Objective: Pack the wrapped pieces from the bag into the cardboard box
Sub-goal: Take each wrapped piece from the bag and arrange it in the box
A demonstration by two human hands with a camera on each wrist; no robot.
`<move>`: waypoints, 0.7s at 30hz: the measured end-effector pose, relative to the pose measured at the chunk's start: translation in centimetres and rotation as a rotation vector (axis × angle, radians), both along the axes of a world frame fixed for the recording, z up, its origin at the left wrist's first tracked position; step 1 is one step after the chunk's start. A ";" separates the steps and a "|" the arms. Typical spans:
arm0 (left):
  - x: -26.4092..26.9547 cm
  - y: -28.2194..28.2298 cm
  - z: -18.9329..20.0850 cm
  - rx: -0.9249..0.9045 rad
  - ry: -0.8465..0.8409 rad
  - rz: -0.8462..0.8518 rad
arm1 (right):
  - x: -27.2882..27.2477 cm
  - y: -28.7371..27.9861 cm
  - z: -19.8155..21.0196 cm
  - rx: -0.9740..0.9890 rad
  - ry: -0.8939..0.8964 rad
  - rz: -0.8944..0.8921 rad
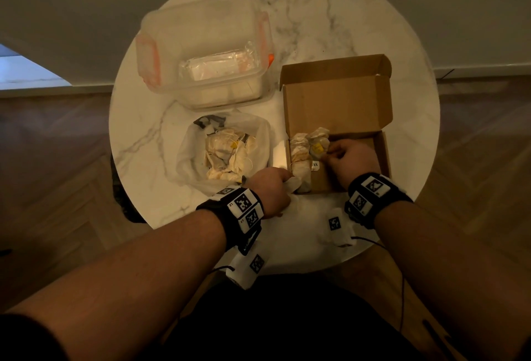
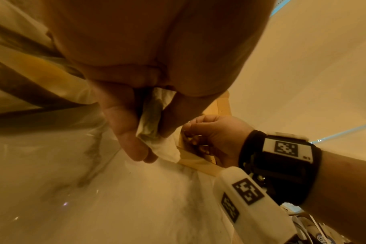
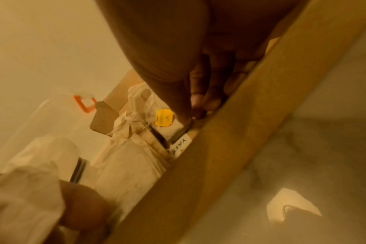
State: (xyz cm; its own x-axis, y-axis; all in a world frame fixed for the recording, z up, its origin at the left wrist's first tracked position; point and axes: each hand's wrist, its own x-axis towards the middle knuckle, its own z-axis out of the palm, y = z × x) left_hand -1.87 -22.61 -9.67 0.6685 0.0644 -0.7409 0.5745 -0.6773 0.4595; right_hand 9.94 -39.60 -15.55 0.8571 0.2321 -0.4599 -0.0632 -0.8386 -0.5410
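Left hand (image 1: 271, 188) pinches a white wrapped piece (image 2: 157, 130) at the cardboard box (image 1: 356, 102)'s 7 o'clock corner. Right hand (image 1: 349, 159), fingers curled, nips the yellow-tagged piece (image 1: 317, 146) inside the box. The bag (image 1: 224, 150) sits at the box's 9 o'clock, still pretty full.

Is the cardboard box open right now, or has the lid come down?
Open. The cardboard box has its lid standing up at the far side, with wrapped pieces showing inside along its left wall.
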 end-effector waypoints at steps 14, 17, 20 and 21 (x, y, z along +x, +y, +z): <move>0.1 0.2 -0.4 -0.006 0.017 0.016 | 0.2 0.3 -0.8 0.057 -0.090 -0.040; 0.2 0.2 -0.6 0.001 0.022 0.023 | -0.2 -0.3 -0.6 0.040 -0.084 -0.035; 0.2 0.3 -0.7 -0.005 0.019 0.035 | -0.6 -0.4 -0.4 0.069 -0.082 -0.033; 0.3 0.3 -0.6 -0.008 0.018 0.035 | -0.6 -0.3 -0.4 0.090 -0.087 -0.043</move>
